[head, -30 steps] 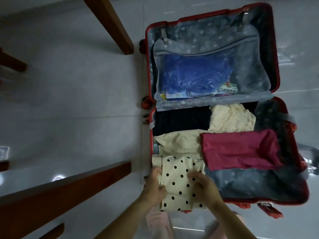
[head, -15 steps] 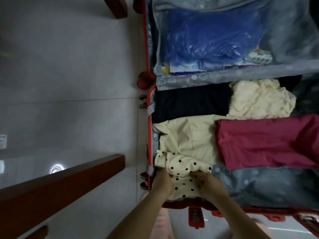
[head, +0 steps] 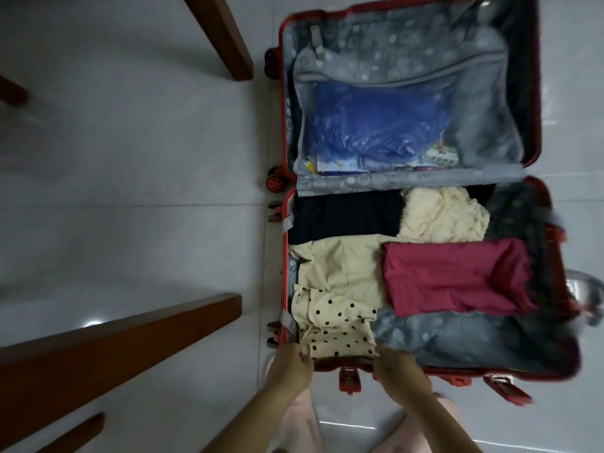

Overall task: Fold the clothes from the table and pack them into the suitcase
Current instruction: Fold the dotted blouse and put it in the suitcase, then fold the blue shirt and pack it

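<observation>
As it lies: dotted garment (head: 333, 322), suitcase (head: 285, 256) near-left corner.
Left hand (head: 291, 366): pinching its near edge.
Right hand (head: 403, 374): curled there; grip unclear.
Advice: tuck edges flat, inside rim.

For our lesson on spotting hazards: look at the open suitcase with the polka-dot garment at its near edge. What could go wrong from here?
1. The polka-dot garment lies bunched against the suitcase rim just beyond a latch; cloth could get caught when the case closes.
2. Its folds look loose where the left hand and right hand meet it, so it may spring open once released.
</observation>
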